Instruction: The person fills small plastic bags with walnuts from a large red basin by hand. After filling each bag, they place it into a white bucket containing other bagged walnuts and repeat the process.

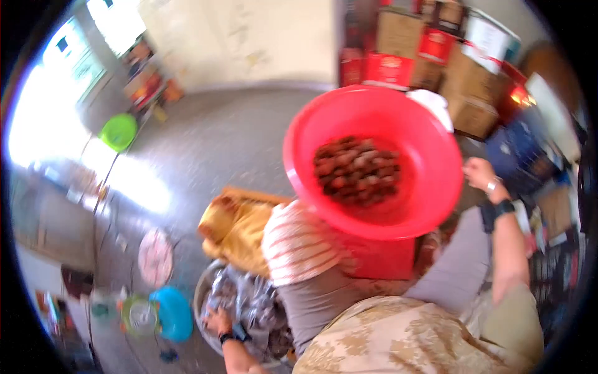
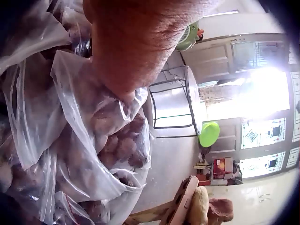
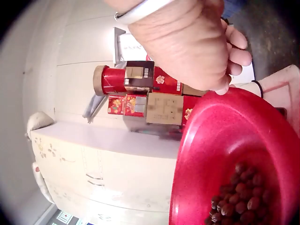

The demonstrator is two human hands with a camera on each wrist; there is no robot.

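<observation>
Red basin (image 1: 430, 156) tipped slightly, mouth up; right hand (image 1: 481, 173) seemingly grips rim; left hand (image 1: 217, 321) on plastic bags (image 1: 249, 299), fingers unclear.

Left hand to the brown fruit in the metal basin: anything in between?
Yes. The clear plastic bags wrap the brown fruit in the round metal basin; the left hand meets film, not fruit. Nothing else visible lies between them.

Top (image 1: 398, 340): beige cloth, pale floral print; short sleeve (image 1: 517, 318) plain khaki. Trousers (image 1: 451, 271) grey. 2 black wrist straps: left strap (image 1: 232, 337) behind left hand (image 1: 217, 321), right strap (image 1: 503, 207) behind right hand (image 1: 479, 171). 1 silver bangle (image 3: 140, 9) at right wrist
</observation>
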